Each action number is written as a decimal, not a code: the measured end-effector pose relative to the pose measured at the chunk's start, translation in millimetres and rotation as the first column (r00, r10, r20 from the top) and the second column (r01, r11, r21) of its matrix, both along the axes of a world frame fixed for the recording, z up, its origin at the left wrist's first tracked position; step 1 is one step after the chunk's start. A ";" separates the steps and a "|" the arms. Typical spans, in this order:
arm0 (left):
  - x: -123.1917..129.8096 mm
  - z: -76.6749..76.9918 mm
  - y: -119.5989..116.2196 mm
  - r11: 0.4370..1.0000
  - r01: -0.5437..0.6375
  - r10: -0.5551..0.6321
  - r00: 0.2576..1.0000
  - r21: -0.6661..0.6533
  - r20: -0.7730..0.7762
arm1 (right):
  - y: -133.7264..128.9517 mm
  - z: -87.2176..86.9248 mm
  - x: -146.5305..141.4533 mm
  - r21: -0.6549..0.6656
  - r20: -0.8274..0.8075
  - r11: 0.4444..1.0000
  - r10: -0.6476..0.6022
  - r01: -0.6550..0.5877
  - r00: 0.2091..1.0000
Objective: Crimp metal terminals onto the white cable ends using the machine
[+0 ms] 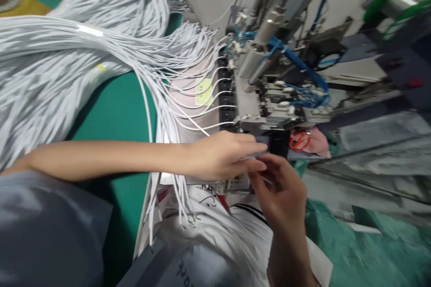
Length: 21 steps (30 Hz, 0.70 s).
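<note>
My left hand [225, 154] reaches in from the left, thumb and fingers pinched together around the end of a white cable [197, 125] that passes under the hand. Its fingertips meet those of my right hand [281, 179], which is closed in a pinch too; what lies between the right fingertips is hidden and blurred. Just beyond the hands, several white cables run in a row into a black slotted holder [226, 94] at the front of a machine [251, 107] with metal cylinders. More loose cable ends [180, 188] hang over the table edge near my lap.
Big bundles of white cable [111, 4] cover the green table [117, 107] at the left. A yellow label [204, 92] lies under the cables. Blue air tubes [303, 67] cross the machine. Red-handled scissors [301, 139] lie right of it, and green plastic sheeting [363, 251] is at lower right.
</note>
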<state>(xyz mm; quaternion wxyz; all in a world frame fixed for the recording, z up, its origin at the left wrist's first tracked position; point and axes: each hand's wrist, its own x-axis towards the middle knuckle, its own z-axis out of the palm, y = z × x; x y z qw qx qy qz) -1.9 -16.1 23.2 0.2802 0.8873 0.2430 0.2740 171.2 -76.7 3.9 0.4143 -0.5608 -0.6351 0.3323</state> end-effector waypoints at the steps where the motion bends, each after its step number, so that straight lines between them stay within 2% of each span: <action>1: -0.9 -1.2 2.4 1.000 -0.002 0.002 0.999 -0.003 0.047 | 7.6 0.9 3.3 0.003 -0.102 0.999 -0.036 0.037 0.994; 4: 0.0 -5.6 9.9 1.000 -0.019 0.020 0.984 -0.009 0.178 | 24.2 -0.8 6.7 0.025 -0.389 0.992 -0.102 0.121 0.916; 7: 4.0 -7.5 12.0 0.998 -0.020 0.033 0.968 -0.054 0.250 | 28.9 -3.1 3.2 0.021 -0.526 0.989 -0.112 0.145 0.843; 11: 6.8 -4.9 7.0 0.996 -0.034 0.054 0.966 -0.086 0.252 | 24.1 -1.4 -4.7 0.006 -0.537 0.995 -0.084 0.103 0.840; 17: 5.0 -2.5 3.0 0.991 -0.031 0.065 0.962 -0.132 0.265 | 22.0 6.0 -1.3 0.095 -0.493 0.995 0.030 0.020 0.870; 21: 5.2 -2.9 5.1 0.989 0.005 0.032 0.968 -0.146 0.250 | 26.3 11.0 7.6 0.018 -0.451 0.997 0.074 -0.074 0.889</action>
